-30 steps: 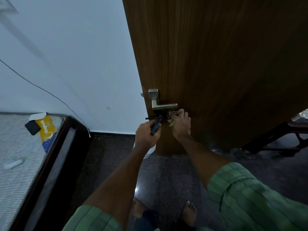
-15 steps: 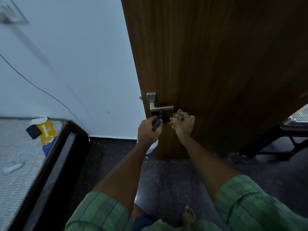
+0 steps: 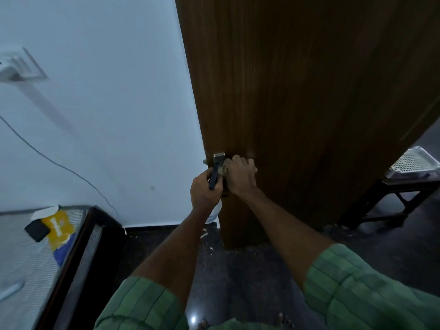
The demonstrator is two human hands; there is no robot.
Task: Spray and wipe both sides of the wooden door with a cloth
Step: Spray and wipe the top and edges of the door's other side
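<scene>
The brown wooden door stands open edge-on ahead of me, filling the upper right. Its metal lever handle sits at the left edge. My left hand grips a spray bottle by its neck, with the black trigger sticking up and the white body hanging below the hand. My right hand holds a small beige cloth bunched against the lever, covering most of it. Little of the cloth shows.
A bed with a dark frame stands at the left, with a yellow packet and a black item on it. A white wall with a thin cable lies behind. A black stand holding a white basket is at right.
My right hand with the cloth has moved up from under the lever onto the lever itself. My left hand with the bottle rose slightly and stayed beside it.
</scene>
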